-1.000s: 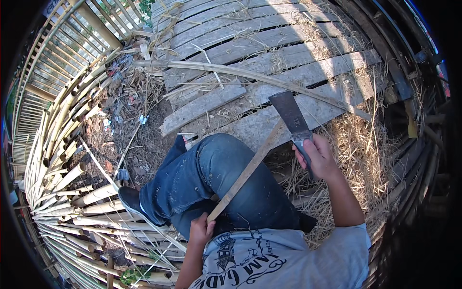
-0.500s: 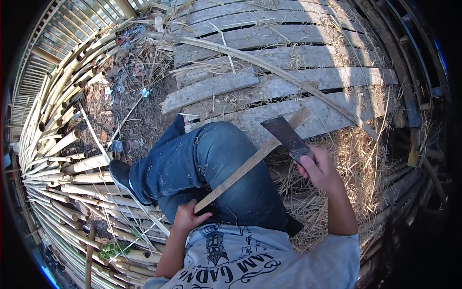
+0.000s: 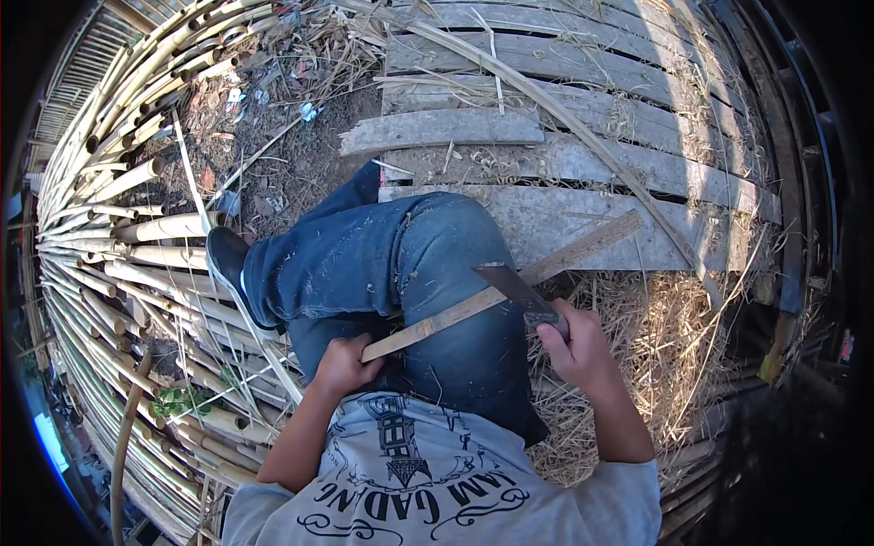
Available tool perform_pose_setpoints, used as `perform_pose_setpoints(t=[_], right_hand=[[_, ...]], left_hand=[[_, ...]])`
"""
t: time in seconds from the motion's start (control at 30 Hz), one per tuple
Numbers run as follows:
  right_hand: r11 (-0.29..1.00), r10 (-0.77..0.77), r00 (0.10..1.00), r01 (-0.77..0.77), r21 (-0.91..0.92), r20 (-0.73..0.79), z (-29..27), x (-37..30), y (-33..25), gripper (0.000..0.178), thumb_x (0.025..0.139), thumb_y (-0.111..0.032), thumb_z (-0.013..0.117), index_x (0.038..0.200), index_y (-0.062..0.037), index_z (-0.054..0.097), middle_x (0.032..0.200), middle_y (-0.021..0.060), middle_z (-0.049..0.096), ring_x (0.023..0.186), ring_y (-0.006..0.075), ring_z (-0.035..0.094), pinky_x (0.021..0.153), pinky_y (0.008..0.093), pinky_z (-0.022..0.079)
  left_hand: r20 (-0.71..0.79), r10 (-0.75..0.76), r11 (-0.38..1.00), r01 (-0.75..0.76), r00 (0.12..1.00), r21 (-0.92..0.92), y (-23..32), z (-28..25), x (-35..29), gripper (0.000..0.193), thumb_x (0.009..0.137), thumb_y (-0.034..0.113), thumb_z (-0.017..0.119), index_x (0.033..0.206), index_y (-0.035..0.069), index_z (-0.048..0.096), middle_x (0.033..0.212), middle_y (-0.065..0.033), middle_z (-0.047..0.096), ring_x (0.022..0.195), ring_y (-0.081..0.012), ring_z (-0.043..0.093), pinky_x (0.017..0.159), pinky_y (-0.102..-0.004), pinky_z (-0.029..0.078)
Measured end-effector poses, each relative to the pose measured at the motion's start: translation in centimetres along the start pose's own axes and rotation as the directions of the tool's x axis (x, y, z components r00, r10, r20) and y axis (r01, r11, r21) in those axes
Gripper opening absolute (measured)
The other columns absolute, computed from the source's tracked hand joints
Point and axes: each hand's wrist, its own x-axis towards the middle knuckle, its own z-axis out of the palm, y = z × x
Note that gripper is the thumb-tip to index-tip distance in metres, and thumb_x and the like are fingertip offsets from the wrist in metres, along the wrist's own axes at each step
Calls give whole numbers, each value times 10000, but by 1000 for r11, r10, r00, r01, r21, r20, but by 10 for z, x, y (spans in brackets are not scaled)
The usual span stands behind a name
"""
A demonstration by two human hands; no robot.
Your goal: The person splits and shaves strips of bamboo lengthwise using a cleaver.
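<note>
My left hand is closed around the near end of a flat bamboo strip, close to my lap. The strip slants up and to the right across my raised knee, and its far end reaches over the wooden planks. In my closed right hand is a broad-bladed chopping knife, its dark blade pointing up and left. The blade overlaps the middle of the strip above my thigh; whether its edge bites into the bamboo cannot be made out. The knife's handle is hidden by my fingers.
A low platform of weathered planks lies ahead, with a loose short board and a long bamboo slat on it. Stacked bamboo poles fill the left side. Straw-like shavings heap up at right.
The knife has come down and left, from beside the strip to across it. My left hand still grips the strip. The view has shifted somewhat.
</note>
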Motion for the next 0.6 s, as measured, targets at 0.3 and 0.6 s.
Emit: perform_pose_setpoints(t=[0.3,0.6], right_hand=[[996,36,999,-33,-82,33,20,-1,-9,369,956,-298,487,736,-5,531,525,43,497,438,126,486,432,257,374],[995,34,999,-32,-96,22,36,-12,1,369,958,-308,482,761,-2,543,548,41,509,449,130,500,446,253,392]], left_hand=[[9,45,998,-45,999,-46,-11,1,-2,124,687,72,665,707,30,551,636,-175,574,614,-390,591,532,-419,470],[-14,72,996,-73,997,-43,-12,3,-3,146,682,93,672,691,45,535,614,-168,572,591,-371,590,544,-430,477]])
